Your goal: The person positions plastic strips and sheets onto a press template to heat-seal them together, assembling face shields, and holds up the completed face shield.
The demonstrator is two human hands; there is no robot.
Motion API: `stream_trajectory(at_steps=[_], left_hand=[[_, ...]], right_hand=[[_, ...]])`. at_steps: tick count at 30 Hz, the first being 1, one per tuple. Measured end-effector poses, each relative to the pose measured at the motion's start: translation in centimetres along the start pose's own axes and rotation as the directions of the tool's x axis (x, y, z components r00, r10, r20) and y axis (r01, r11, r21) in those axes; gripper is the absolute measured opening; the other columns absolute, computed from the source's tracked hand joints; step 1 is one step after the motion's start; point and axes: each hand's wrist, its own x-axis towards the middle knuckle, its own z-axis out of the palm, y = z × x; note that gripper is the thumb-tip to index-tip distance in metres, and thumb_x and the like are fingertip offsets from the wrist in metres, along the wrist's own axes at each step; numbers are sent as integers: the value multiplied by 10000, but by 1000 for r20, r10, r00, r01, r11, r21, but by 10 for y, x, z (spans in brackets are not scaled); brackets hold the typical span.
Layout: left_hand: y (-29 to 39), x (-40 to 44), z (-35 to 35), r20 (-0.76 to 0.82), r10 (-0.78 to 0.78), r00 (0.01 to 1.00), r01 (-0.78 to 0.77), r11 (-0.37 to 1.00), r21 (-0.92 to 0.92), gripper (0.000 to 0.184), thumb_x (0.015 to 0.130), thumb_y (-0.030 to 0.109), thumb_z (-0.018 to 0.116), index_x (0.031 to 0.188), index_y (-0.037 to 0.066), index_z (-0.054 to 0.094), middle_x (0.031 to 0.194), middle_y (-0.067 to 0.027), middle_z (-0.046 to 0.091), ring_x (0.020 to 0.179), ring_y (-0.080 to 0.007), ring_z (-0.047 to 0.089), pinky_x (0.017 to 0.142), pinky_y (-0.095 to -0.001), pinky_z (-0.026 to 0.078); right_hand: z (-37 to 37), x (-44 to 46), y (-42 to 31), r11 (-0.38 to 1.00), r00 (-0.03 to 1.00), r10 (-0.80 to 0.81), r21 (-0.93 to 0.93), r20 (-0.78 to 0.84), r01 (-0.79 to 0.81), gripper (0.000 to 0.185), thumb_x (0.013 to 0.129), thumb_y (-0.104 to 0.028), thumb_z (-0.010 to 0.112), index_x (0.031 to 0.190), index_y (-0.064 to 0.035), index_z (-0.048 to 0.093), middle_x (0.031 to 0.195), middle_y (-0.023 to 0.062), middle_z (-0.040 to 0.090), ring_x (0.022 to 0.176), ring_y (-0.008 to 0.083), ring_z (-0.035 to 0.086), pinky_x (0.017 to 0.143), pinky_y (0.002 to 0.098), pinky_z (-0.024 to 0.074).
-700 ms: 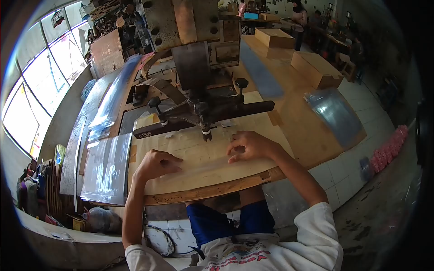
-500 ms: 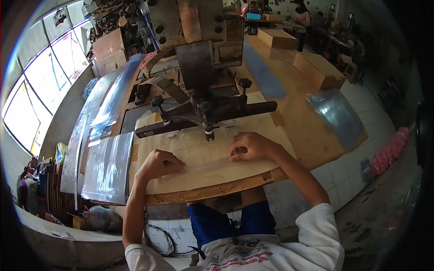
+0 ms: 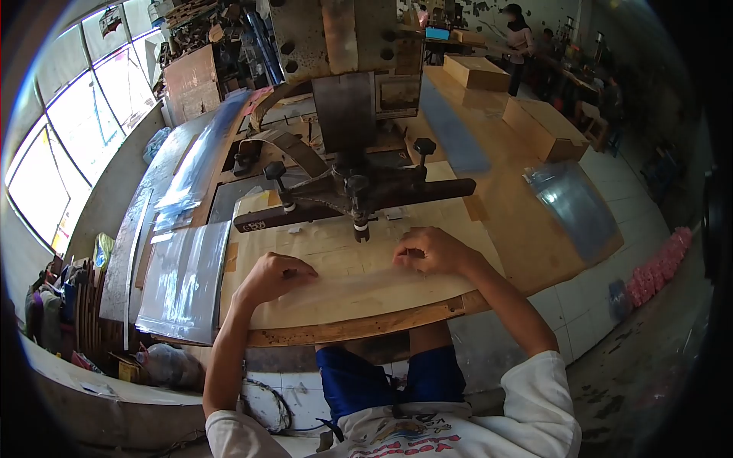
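My left hand (image 3: 276, 278) is over the near left part of the pale board (image 3: 328, 252), its thumb and fingers pinched together. To its right, my right hand (image 3: 434, 250) is curled with the fingertips closed, low above the same board. Between the two hands stretches a faint, see-through plastic sheet (image 3: 355, 284), blurred, with its edges hard to make out. Just beyond the hands, the dark crossbar (image 3: 427, 192) of a press machine (image 3: 345, 114) spans the board. A small clamp-like tip (image 3: 361, 230) hangs from its middle.
A stack of clear plastic sheets (image 3: 183, 282) lies left of the board. More plastic sheets (image 3: 576, 202) lie at the table's right end. Two cardboard boxes (image 3: 546, 126) stand farther back. A pink bundle (image 3: 658, 263) is on the floor at right. A person (image 3: 519, 42) stands in the background.
The view has shifted slightly, moving the machine and table a little right in the picture. Both hands keep nearly the same pose over the board, with the plastic sheet still between them.
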Motion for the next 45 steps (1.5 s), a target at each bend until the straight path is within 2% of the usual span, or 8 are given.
stream_trajectory(at_steps=[17,23,26,32,38,41,44,45], left_hand=[[6,2,-2,-161,112,980,-95,989,114,105,895,132,734,948,41,734,791,-82,660,711,-247,667,634,-349,532],[26,5,-22,-16,207,978,-201,966,162,82,916,111,699,971,52,688,871,-79,717,773,-299,687,717,-377,545],[67,13,-34,49,198,979,-203,970,133,126,916,109,691,1009,42,641,870,-95,730,799,-302,710,712,-408,546],[90,39,-40,-13,328,945,-325,940,98,118,929,99,688,1000,21,635,858,-114,719,733,-303,700,689,-393,544],[56,38,-64,-28,139,990,-139,990,10,105,925,106,709,994,29,722,860,-96,748,721,-197,730,664,-336,560],[26,34,-59,103,187,977,-184,982,-44,139,924,123,714,1027,48,772,926,-104,777,830,-206,764,729,-300,594],[26,35,-50,212,161,964,-130,980,-151,144,932,134,710,1033,52,772,928,-101,776,845,-220,762,752,-313,594],[21,37,-47,204,162,966,-141,983,-114,147,934,138,708,1038,57,771,925,-104,774,839,-222,761,751,-319,592]], right_hand=[[3,-2,6,993,995,-34,-113,-92,24,218,893,-271,749,1011,-87,739,872,59,670,843,235,638,781,367,523],[-12,3,-14,881,879,-404,-369,-255,298,222,877,-319,763,999,-134,748,967,33,655,991,240,610,883,393,499],[-3,15,-71,876,845,-441,-351,-302,331,471,895,-392,745,1276,-131,653,1144,44,647,1102,250,588,1012,415,450],[10,39,-89,931,891,-351,-210,-288,299,451,927,-397,706,1277,-117,652,954,22,697,993,243,656,937,420,484],[-28,36,-77,976,977,-202,-73,62,206,218,992,-283,638,1092,-110,725,775,69,718,730,242,689,723,366,536],[-51,31,-72,981,956,-158,149,247,124,243,1003,-253,601,1117,-69,712,884,125,750,761,294,725,751,346,552],[-60,32,-59,966,858,127,133,498,-220,254,1032,-245,561,1161,-92,718,897,72,758,802,255,718,770,358,544],[-57,30,-47,981,882,72,126,466,-147,255,1027,-236,567,1174,-91,716,902,77,759,797,254,718,774,354,543]])
